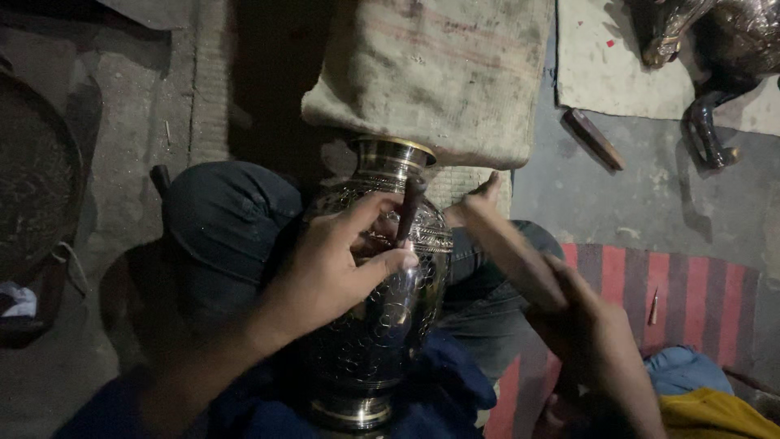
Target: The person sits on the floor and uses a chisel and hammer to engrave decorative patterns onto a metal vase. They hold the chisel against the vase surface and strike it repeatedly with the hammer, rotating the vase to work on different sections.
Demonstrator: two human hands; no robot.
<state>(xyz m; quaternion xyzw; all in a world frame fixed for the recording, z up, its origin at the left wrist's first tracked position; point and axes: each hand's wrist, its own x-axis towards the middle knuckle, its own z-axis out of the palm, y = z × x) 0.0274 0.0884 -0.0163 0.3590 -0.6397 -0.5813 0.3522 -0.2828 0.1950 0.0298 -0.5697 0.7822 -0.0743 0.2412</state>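
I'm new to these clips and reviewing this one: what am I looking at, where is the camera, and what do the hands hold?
One picture, from a camera on a person's head, looking down at their lap. No machine: two bare hands. A dark engraved metal vase lies across the knees on blue cloth. The left hand pinches a thin dark tool against the vase. The right hand grips a wooden stick whose end is beside that tool. Around them: a burlap sack, a striped mat, another tool on the floor.
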